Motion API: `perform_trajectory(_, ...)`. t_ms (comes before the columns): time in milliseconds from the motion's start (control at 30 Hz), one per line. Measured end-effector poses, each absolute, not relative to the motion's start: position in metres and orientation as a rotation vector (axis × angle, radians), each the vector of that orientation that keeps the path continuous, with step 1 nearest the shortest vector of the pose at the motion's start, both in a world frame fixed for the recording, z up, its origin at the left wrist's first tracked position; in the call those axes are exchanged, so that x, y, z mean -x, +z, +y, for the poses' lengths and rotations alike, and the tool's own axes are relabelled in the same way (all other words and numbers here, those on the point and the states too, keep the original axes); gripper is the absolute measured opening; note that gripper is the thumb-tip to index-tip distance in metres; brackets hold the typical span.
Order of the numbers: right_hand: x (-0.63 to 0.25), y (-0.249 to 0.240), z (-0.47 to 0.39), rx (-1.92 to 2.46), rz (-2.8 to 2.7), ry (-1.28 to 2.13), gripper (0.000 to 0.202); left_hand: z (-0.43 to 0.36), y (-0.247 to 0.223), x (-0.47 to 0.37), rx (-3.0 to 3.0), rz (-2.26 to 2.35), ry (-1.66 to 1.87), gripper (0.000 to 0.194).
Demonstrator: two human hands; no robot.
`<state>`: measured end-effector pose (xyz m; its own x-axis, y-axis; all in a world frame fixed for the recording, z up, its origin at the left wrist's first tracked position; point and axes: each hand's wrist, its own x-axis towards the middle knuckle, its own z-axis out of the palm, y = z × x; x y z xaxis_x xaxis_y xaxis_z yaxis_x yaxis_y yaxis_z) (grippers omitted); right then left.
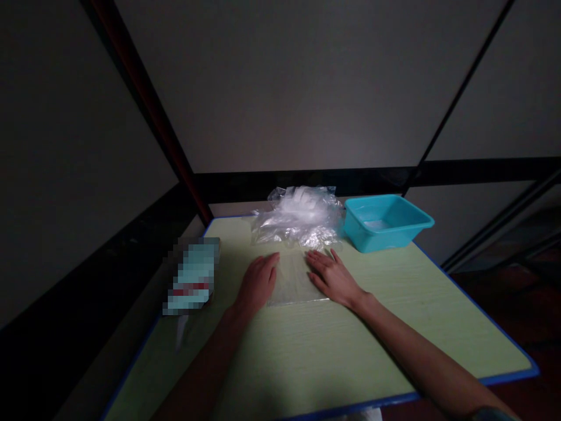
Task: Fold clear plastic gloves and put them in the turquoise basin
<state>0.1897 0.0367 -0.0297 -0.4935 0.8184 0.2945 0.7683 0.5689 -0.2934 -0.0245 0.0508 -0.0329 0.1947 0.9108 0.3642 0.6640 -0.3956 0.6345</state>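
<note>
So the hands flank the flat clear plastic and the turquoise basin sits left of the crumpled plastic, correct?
Not left: the head view shows the turquoise basin right of the crumpled plastic. The left hand and right hand do flank the flat clear plastic.

A thin, see-through piece of plastic [293, 286] lies flat and faintly wrinkled at six o'clock from the view's centre, its straight near edge facing six o'clock

To your right, a turquoise tub [384, 238] sits near the far corner of your blue-edged, pale green table [315, 356]. At your left edge is a pixelated, pale green item [195, 269] with a red band. Grey wall panels [284, 88] face you.
</note>
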Motion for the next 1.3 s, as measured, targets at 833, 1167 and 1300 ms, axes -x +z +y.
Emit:
perform_trajectory(833, -0.17, -0.018, -0.025, 1.084, -2.7, 0.167, 0.058, -0.017, -0.015, 0.007, -2.793, 1.294, 0.427, 0.052)
perform_trajectory(1167, -0.178, -0.03, -0.031, 1.086, -2.708, 0.107, 0.059, -0.029, -0.027, 0.016, -2.924, 1.283, 0.312, 0.056)
perform_trajectory(1300, -0.184, -0.028, -0.036, 1.106, -2.721, 0.128, 0.058, -0.031, -0.032, 0.028, -2.936, 1.269, 0.321, 0.058)
